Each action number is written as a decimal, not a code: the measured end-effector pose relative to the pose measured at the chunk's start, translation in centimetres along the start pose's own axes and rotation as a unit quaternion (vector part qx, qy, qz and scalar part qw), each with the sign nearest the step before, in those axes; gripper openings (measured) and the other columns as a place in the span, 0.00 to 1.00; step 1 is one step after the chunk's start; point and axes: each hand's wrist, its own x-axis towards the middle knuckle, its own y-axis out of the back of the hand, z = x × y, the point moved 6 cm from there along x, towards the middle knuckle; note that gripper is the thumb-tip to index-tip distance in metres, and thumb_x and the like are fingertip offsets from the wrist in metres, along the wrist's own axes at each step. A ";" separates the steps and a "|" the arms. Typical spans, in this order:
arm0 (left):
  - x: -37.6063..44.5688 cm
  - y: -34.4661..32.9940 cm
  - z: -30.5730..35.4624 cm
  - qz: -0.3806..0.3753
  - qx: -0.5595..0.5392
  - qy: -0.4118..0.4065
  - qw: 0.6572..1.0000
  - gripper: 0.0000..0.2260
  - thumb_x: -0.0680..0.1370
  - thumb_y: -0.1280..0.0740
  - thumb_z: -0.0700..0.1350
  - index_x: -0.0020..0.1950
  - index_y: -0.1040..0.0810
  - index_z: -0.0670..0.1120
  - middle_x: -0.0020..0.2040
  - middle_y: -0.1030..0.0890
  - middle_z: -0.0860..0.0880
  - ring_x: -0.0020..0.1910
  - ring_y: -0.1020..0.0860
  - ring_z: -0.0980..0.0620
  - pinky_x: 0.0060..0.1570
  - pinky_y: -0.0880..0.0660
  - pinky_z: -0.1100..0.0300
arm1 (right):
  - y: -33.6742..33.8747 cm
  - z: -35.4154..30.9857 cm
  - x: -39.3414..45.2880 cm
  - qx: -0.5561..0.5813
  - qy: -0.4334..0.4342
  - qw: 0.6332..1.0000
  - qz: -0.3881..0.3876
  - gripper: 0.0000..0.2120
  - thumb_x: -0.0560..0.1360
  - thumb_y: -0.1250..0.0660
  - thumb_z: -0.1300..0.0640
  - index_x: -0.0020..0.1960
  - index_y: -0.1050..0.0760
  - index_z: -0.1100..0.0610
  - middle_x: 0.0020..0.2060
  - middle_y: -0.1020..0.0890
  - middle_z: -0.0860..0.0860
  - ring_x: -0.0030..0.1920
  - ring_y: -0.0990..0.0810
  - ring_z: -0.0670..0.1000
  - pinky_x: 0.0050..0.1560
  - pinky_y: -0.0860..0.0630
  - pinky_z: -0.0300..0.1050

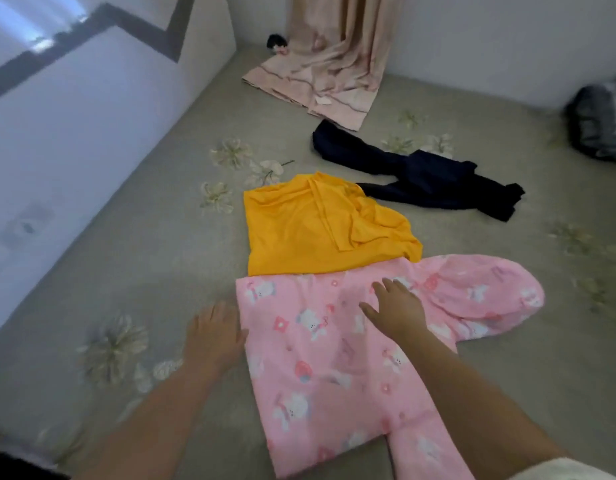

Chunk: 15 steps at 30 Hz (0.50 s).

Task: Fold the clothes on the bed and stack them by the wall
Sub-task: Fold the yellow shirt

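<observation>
On the bed, nearest the camera: one pink printed garment, spread flat, both hands at it.

Pink cloth with white animal figures and small red motifs; one sleeve curves out to the right, the lower edge is cut off by the frame. Right hand lies flat on its upper part, fingers straight and spread. Left hand rests at its left edge, fingers relaxed, grasping nothing. Yellow garment, roughly folded, touches its far edge. Dark navy garment lies crumpled beyond, apart. Bed cover grey-green with pale flowers. Beige curtain trails onto the far corner. Dark bundle at right edge: blurred, cut off, unidentifiable. Wall along the left.
</observation>
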 end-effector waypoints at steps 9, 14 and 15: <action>12.6 -12.4 -3.5 -0.010 -0.117 -0.088 0.989 0.46 0.73 0.72 0.65 0.67 0.31 0.35 0.67 0.31 0.34 0.69 0.36 0.40 0.70 0.46 0.48 | -4.2 -5.4 18.3 0.003 -0.094 0.996 0.005 0.22 0.78 0.43 0.53 0.71 0.39 0.58 0.68 0.33 0.56 0.69 0.37 0.57 0.64 0.36 0.49; 12.5 -15.4 -4.3 -0.004 -0.130 -0.129 0.983 0.37 0.79 0.62 0.59 0.60 0.25 0.33 0.58 0.23 0.34 0.62 0.34 0.42 0.63 0.45 0.45 | -5.3 -4.2 22.7 -0.027 -0.168 0.984 0.057 0.13 0.77 0.44 0.60 0.55 0.23 0.62 0.58 0.23 0.60 0.61 0.29 0.60 0.62 0.37 0.50; 12.6 -15.1 -4.3 0.006 -0.131 -0.129 0.983 0.36 0.79 0.62 0.58 0.59 0.25 0.33 0.58 0.23 0.34 0.61 0.31 0.41 0.61 0.43 0.44 | -4.7 -4.7 22.9 -0.006 -0.159 0.984 0.083 0.13 0.77 0.43 0.61 0.51 0.22 0.64 0.54 0.21 0.63 0.58 0.27 0.61 0.60 0.36 0.50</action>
